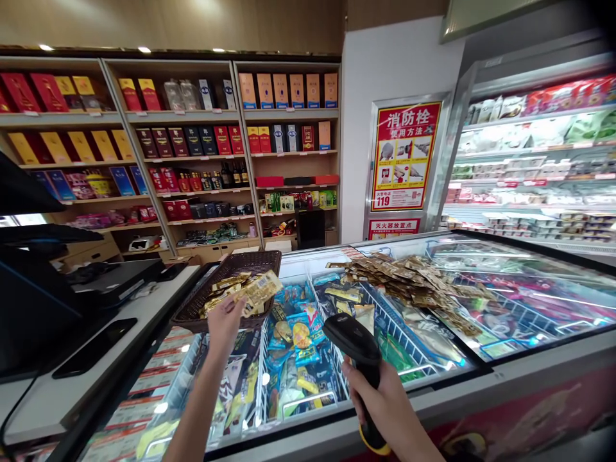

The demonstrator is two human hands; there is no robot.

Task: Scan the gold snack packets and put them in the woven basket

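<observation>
With left hand (228, 314), pinches at least 1 gold packet (260, 290) over the wicker basket (260, 259). With right hand (385, 398), grips 1 black scanner (352, 337), nearer and right of the basket. Lying right of the basket, atop the freezer (462, 389): packet heap (409, 279).

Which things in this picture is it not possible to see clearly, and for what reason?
Head view:
- Fine print on the gold packet in the left hand: too small, blurred.
- Much of the basket's bottom: under packets.
- Scanner's trigger: hidden by the right hand.
- Black machine's full shape: cut off by the left edge.
</observation>
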